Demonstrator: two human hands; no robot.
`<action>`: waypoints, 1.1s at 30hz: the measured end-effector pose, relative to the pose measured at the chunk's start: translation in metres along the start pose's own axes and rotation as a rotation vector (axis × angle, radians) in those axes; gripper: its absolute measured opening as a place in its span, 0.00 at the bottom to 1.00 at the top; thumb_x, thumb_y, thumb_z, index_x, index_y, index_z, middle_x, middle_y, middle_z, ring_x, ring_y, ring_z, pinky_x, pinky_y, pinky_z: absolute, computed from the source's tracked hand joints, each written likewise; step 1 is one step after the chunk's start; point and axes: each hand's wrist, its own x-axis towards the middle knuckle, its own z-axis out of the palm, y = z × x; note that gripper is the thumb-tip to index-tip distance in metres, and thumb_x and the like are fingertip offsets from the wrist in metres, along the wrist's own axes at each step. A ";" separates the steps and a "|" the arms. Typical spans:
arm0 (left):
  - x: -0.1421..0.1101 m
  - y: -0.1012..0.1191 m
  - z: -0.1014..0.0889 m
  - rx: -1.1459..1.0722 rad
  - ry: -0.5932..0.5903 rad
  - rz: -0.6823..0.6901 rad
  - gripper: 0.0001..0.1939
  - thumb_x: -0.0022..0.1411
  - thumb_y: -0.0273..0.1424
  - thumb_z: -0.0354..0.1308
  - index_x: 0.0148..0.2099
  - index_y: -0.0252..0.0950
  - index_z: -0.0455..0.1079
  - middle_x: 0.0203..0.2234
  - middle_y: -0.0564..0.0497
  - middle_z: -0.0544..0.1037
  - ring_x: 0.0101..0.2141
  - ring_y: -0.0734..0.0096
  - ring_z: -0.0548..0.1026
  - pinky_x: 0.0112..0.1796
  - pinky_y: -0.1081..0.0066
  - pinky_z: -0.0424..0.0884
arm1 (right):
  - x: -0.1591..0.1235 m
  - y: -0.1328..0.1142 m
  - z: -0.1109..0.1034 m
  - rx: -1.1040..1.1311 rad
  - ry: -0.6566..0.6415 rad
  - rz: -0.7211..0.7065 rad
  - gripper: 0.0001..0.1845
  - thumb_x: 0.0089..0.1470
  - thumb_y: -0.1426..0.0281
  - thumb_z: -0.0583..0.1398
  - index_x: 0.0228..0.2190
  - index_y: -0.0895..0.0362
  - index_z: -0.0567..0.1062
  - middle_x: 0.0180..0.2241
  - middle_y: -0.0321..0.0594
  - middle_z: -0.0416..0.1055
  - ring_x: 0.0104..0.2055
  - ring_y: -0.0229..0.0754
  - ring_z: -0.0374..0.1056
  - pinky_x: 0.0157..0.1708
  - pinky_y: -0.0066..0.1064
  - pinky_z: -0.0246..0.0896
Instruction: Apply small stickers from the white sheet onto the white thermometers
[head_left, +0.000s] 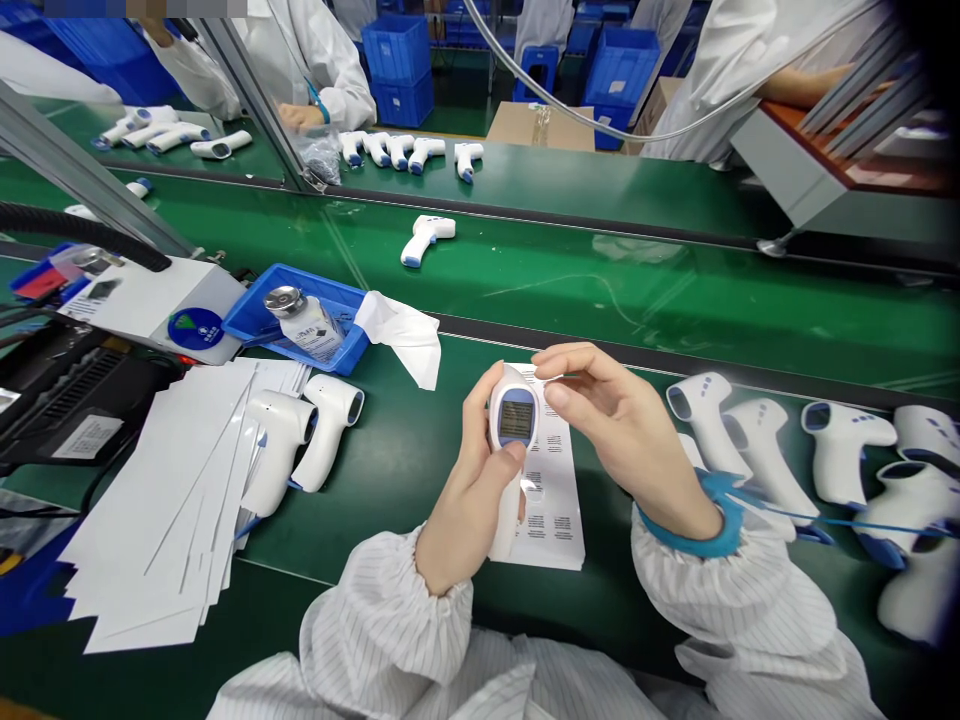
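Note:
A white infrared forehead thermometer (pixel 507 520) is gripped in my left hand (pixel 466 505), its small screen facing me and my thumb just below it. Text shows on the screen, too small to read. To the right of the thermometer's head hovers my right hand (pixel 630 435), fingers apart and holding nothing; a blue wrist strap (pixel 694 535) circles that wrist. Beneath both hands lies a sheet of printed labels (pixel 559 525), partly covered by the thermometer and left hand.
Several thermometers (pixel 847 445) stand at right; two more (pixel 328 430) are at left beside fanned white papers (pixel 150 510). A blue tray (pixel 352 350) holds a metal-topped bottle (pixel 311 325). One thermometer (pixel 429 238) lies on the green belt (pixel 562 280). Co-workers (pixel 300 60) are across it.

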 end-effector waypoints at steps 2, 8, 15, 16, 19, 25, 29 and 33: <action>0.000 0.002 0.001 -0.071 -0.020 -0.086 0.33 0.66 0.35 0.47 0.69 0.51 0.39 0.42 0.49 0.71 0.29 0.69 0.71 0.31 0.67 0.71 | 0.000 -0.001 0.000 -0.073 0.029 -0.020 0.05 0.55 0.65 0.64 0.33 0.52 0.74 0.42 0.39 0.71 0.47 0.44 0.68 0.46 0.38 0.66; 0.001 -0.002 0.001 -0.136 -0.048 -0.153 0.33 0.68 0.36 0.44 0.70 0.52 0.35 0.36 0.52 0.72 0.22 0.75 0.66 0.27 0.69 0.68 | -0.003 -0.008 0.002 -0.241 0.052 -0.125 0.06 0.53 0.71 0.65 0.26 0.53 0.74 0.37 0.38 0.70 0.43 0.43 0.68 0.45 0.38 0.65; 0.001 -0.010 0.001 -0.021 0.017 -0.022 0.30 0.68 0.37 0.46 0.70 0.49 0.43 0.51 0.47 0.71 0.45 0.58 0.73 0.43 0.61 0.72 | -0.013 -0.011 0.005 -0.270 -0.016 -0.275 0.09 0.53 0.74 0.65 0.33 0.51 0.71 0.34 0.34 0.74 0.39 0.40 0.70 0.42 0.36 0.65; 0.001 -0.010 0.001 -0.015 0.018 -0.013 0.30 0.68 0.38 0.47 0.70 0.48 0.43 0.50 0.46 0.71 0.45 0.57 0.73 0.43 0.60 0.73 | -0.014 -0.010 0.006 -0.277 0.017 -0.273 0.12 0.52 0.75 0.66 0.36 0.51 0.70 0.35 0.33 0.74 0.38 0.40 0.70 0.40 0.35 0.65; 0.000 -0.008 0.001 -0.001 0.034 0.006 0.30 0.68 0.37 0.48 0.69 0.48 0.46 0.48 0.46 0.73 0.47 0.54 0.73 0.44 0.58 0.73 | -0.012 -0.008 0.006 -0.278 0.154 -0.264 0.18 0.49 0.73 0.68 0.40 0.51 0.69 0.36 0.34 0.74 0.36 0.39 0.69 0.38 0.34 0.65; 0.001 -0.010 0.001 -0.020 0.072 0.026 0.29 0.68 0.35 0.48 0.69 0.48 0.47 0.55 0.46 0.68 0.50 0.52 0.71 0.46 0.57 0.72 | -0.007 -0.004 0.001 -0.401 0.106 -0.195 0.08 0.52 0.70 0.66 0.35 0.53 0.72 0.40 0.37 0.71 0.41 0.40 0.68 0.39 0.34 0.65; 0.002 -0.010 0.002 -0.032 0.023 0.021 0.33 0.65 0.30 0.50 0.69 0.49 0.44 0.56 0.46 0.66 0.48 0.56 0.72 0.43 0.59 0.73 | -0.003 0.001 0.006 -0.352 0.022 -0.191 0.16 0.49 0.69 0.67 0.41 0.52 0.71 0.44 0.39 0.70 0.47 0.43 0.67 0.43 0.35 0.66; 0.002 -0.011 0.003 -0.037 0.014 0.041 0.37 0.59 0.25 0.54 0.67 0.48 0.46 0.58 0.47 0.63 0.51 0.56 0.70 0.45 0.61 0.72 | 0.003 0.008 0.008 -0.238 0.042 -0.141 0.04 0.58 0.67 0.61 0.36 0.53 0.72 0.41 0.39 0.72 0.44 0.42 0.69 0.45 0.36 0.65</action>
